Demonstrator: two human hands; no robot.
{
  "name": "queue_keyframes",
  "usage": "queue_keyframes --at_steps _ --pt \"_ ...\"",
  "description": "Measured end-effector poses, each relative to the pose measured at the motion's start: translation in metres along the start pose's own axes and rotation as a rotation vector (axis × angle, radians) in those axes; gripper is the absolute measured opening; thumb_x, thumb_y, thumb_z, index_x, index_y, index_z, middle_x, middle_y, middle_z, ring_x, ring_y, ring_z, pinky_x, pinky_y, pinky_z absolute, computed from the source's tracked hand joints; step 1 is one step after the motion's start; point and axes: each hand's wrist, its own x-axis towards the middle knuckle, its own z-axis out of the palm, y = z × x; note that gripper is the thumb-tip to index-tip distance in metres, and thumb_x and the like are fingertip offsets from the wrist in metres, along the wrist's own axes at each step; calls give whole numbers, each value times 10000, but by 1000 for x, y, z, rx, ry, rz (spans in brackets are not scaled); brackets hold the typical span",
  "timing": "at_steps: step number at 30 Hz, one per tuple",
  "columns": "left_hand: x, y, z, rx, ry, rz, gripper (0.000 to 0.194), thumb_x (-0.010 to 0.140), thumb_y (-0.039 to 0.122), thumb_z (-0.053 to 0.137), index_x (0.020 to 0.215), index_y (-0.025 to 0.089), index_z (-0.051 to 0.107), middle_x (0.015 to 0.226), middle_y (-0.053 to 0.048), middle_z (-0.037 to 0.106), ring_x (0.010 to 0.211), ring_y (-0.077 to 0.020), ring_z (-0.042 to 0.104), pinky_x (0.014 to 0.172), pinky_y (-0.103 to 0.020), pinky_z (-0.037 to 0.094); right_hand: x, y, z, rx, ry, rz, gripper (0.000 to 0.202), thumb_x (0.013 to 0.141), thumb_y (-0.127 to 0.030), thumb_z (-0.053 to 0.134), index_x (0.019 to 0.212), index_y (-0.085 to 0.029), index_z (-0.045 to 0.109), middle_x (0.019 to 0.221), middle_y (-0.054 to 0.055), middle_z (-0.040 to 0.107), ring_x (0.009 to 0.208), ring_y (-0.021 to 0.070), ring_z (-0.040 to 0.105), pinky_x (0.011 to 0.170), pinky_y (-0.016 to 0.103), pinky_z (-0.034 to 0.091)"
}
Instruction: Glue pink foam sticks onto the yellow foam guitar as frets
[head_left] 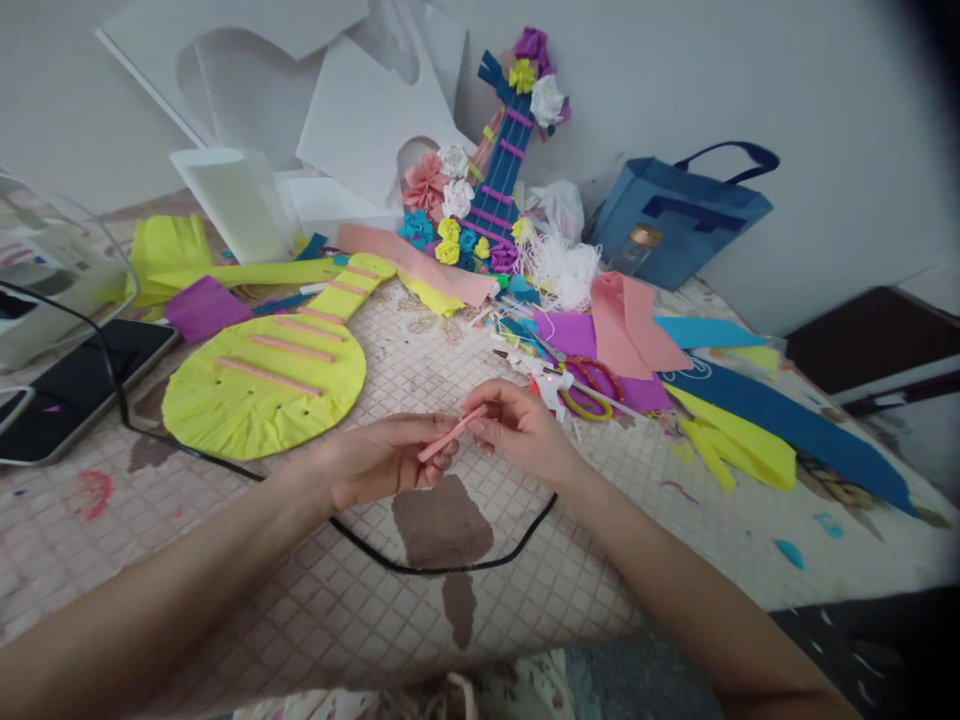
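Between both hands is a thin pink paper strip [450, 436], slanting up to the right. My left hand [401, 452] pinches its lower part, and my right hand [514, 425] grips the upper end between thumb and fingers. Just left of them lies a yellow crepe-covered instrument shape [262, 425] with a round body and a short neck, several pink strips across it. A white glue gun [544, 378] rests right of my hands, beside scissors [592, 385] with red and yellow handles.
A blue paper guitar [504, 170] with paper flowers leans at the back. Colored crepe paper [637, 325] and a blue bag [679, 215] are on the right. A black cable [442, 570] loops in front of my hands; a phone [86, 390] lies left.
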Motion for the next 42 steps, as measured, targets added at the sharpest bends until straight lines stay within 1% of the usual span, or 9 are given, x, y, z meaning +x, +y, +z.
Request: queue_keyframes --at_steps 4,8,11,16,21,24,30,36,42 --pt "0 1 -3 -12 71 98 101 809 169 592 749 138 667 648 -9 538 580 -74 498 545 -180 433 -1 -1 3 -219 114 -81 98 808 -293 636 825 -197 630 755 5 589 642 111 550 553 243 450" --pt "3 -4 -8 77 150 361 31 764 159 656 790 149 668 779 -24 605 721 -96 556 657 -202 451 -2 4 13 -62 226 32 133 808 -317 640 785 -195 591 600 -51 526 492 79 494 476 222 407" --pt "4 -11 -7 259 140 523 122 734 185 704 844 161 657 838 -20 623 797 -118 560 727 -233 438 -4 7 21 -2 264 64 162 819 -340 624 771 -190 586 583 -54 520 485 78 490 474 222 406" --pt "6 -16 -4 453 266 724 92 790 248 661 777 161 634 739 9 595 717 -99 517 704 -222 411 -8 2 30 -71 277 88 179 818 -357 612 770 -190 569 597 -50 527 484 81 484 470 223 402" --pt "4 -14 -4 556 311 735 106 820 266 624 770 173 617 726 23 554 705 -96 492 693 -211 397 -10 0 35 -271 312 -33 69 800 -254 612 783 -192 590 708 -10 584 616 108 538 554 237 437" --pt "3 -13 -2 599 356 753 109 809 267 633 767 172 600 737 16 558 714 -104 507 699 -220 403 -10 3 37 -292 326 -29 53 796 -232 593 761 -198 574 696 -10 583 606 114 535 544 241 439" --pt "4 -14 -4 513 391 792 156 742 259 699 770 164 578 759 1 592 711 -116 549 692 -240 440 -12 4 41 -249 324 31 77 793 -251 593 749 -197 559 650 -20 546 572 112 514 484 229 408" --pt "5 -14 -8 462 353 808 144 750 247 700 782 166 586 781 -2 615 741 -113 567 710 -234 453 -11 2 42 -161 326 92 103 784 -273 610 749 -195 553 602 -42 525 489 89 492 438 217 400" --pt "5 -17 -6 455 299 733 161 745 244 707 849 160 617 819 -25 638 772 -136 578 747 -268 460 -9 3 43 20 357 147 168 768 -339 635 744 -199 546 574 -55 534 439 80 492 416 213 429"
